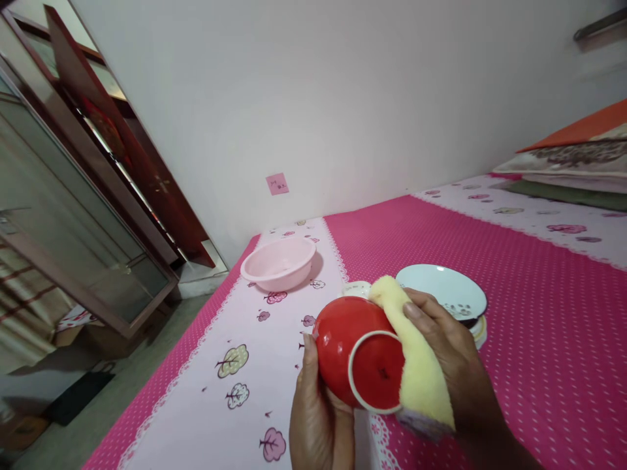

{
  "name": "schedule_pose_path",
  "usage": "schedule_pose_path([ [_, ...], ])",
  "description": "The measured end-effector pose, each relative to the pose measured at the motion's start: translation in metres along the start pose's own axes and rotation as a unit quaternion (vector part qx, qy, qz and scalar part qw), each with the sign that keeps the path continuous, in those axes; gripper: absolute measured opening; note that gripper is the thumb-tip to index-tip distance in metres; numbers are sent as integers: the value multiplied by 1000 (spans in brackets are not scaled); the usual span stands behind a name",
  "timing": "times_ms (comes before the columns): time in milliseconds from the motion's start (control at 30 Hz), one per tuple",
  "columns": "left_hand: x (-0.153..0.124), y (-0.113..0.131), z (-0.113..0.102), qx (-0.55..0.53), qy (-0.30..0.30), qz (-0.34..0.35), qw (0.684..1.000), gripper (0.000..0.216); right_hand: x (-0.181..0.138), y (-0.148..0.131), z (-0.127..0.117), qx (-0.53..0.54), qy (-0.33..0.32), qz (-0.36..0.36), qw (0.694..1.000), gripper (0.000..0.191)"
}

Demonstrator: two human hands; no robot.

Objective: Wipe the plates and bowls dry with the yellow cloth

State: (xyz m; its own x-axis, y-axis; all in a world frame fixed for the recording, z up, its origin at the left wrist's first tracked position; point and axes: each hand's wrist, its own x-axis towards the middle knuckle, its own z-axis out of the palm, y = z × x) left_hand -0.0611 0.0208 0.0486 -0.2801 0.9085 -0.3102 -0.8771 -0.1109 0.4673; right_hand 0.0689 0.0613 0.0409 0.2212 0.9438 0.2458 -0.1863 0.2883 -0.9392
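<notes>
A red bowl [343,336] is tilted on its side, its underside and white foot ring facing me. My left hand [318,411] grips it at the left, thumb on the outside and fingers beneath. In my right hand [448,339] is a yellow cloth [416,352], pressed against the bowl's right side; part of its lower end looks greyish. Behind my right hand stands a stack topped by a pale plate [431,277] with a dark rim and a leaf-like pattern. A small white dish [356,289] shows partly behind the bowl.
A pink plastic basin [279,264] stands on the bed's patterned sheet [196,398], towards the wall. Folded bedding [578,163] lies at the far right. A pink note [277,184] is stuck on the wall. Past the bed's left edge are the floor and a glass-panelled door [83,176].
</notes>
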Motion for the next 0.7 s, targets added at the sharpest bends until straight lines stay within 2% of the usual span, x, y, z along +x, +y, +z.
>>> schedule_pose_path([
  [67,2,1,-1,-13,6,-21,1000,38,3,3,-2,-81,16,-76,994,38],
  [133,4,0,-4,-26,-4,-41,999,40,5,5,-5,-125,14,-121,985,38],
  [267,9,-3,-12,-33,-65,-65,995,41,4,5,-7,-149,-42,-174,973,41],
  [433,8,-6,-12,-45,-101,-34,993,45,-4,9,3,-183,-107,-218,953,55],
  [600,2,-6,-5,-56,-85,-17,995,45,-12,18,15,-166,-29,-252,953,42],
  [700,-1,-4,-2,-65,-67,-15,996,45,-18,19,20,-158,-8,-283,946,41],
])
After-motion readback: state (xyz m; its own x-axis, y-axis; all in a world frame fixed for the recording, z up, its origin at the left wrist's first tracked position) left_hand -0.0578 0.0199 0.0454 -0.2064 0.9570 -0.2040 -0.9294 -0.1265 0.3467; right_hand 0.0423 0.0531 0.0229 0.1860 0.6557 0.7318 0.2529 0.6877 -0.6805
